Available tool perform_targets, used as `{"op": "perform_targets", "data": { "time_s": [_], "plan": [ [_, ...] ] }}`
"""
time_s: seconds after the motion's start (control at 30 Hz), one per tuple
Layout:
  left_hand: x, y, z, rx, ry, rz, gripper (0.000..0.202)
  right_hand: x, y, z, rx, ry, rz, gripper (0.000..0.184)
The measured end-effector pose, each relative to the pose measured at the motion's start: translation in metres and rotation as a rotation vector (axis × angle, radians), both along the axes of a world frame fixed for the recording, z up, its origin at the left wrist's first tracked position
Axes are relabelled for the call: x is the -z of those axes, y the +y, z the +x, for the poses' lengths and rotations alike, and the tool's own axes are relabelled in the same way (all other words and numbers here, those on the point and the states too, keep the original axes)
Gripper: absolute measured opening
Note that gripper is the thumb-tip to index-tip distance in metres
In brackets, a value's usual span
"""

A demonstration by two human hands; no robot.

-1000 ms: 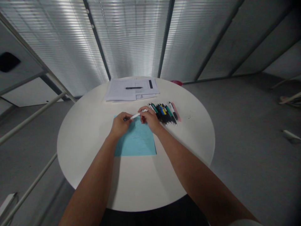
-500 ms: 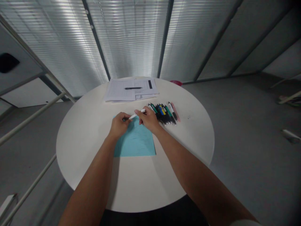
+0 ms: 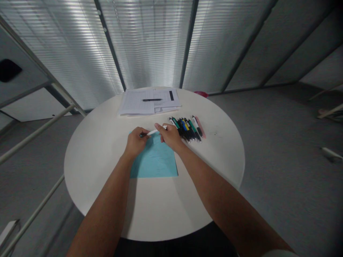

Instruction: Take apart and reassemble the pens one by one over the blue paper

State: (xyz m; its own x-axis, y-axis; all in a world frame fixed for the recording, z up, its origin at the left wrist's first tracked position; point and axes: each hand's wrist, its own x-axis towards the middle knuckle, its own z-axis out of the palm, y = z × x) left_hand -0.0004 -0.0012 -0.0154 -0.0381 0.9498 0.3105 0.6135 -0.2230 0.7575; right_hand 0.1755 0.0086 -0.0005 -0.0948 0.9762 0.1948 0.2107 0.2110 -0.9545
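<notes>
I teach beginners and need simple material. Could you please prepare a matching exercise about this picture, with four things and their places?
1. dark pen
2. blue sheet
3. group of pens
4. tilted white pen

A. to the right of the right hand
B. between the left hand and the right hand, held by their fingers
C. on the white papers
D. on the table, closest to the person

Pairs: 1-C, 2-D, 3-A, 4-B

The table point(image 3: 85, 157) leaves passage at left, while pens point(image 3: 185, 125) obstruct beside the right hand point(image 3: 170, 136).
</notes>
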Motion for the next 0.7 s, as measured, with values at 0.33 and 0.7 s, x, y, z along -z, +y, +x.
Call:
{"op": "perform_targets", "data": {
  "time_s": [0.33, 0.7],
  "plan": [
    [0.0009, 0.0003, 0.0008, 0.011, -0.033, -0.014, 0.012, 0.0041, 0.0058, -0.0051, -0.077, 0.29, -0.128, 0.025],
    [0.0043, 0.0017, -0.0015, 0.045, -0.052, -0.027, 0.017, -0.0008, 0.002, -0.0037, -0.059, 0.23, -0.1, 0.017]
  ]
}}
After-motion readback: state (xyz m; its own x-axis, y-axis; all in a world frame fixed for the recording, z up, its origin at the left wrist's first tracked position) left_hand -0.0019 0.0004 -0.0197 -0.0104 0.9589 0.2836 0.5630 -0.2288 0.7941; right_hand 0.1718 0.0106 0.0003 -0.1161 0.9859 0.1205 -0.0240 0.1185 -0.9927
